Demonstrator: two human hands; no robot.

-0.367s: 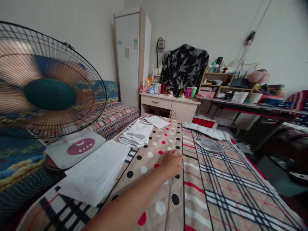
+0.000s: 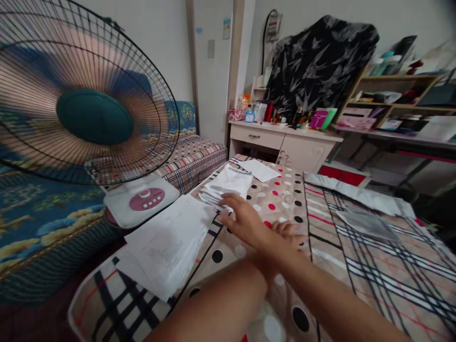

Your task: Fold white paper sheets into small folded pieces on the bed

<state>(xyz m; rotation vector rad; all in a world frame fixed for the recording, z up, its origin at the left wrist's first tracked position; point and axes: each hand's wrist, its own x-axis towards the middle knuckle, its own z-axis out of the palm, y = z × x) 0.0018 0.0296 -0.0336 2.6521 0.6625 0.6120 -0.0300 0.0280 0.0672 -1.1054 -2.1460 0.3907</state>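
Taking the right hand as the centre of a clock face, two bare forearms cross above a bedspread (image 2: 402,280) of dots and plaid; the right arm comes in from about five o'clock and passes over the left. The right hand (image 2: 245,219) is released, its thumb and fingers parted; the fingertips are at the near edge of a bundle of folded white sheets (image 2: 231,180), which lies at eleven o'clock; I cannot tell whether they touch it. The left hand (image 2: 289,232) is at about four o'clock over the dots, partly hidden by the right wrist; its visible fingers look loosely bent, and I cannot tell whether they grasp anything.

A spread stack of printed paper (image 2: 167,242) lies at eight o'clock; a single white sheet (image 2: 261,170) is between twelve and one, just beside the bundle; a clear plastic bag (image 2: 368,225) lies flat at three o'clock, with a crumpled white strip (image 2: 363,194) just above it.

A large fan (image 2: 94,116) with a green centre fills ten o'clock; a white panel with a purple oval (image 2: 162,188) sits below it at nine; a pale dresser (image 2: 302,149) topped with bottles stands at one, a black patterned cloth (image 2: 320,76) hanging behind it; wooden shelves (image 2: 399,77) stand at two.
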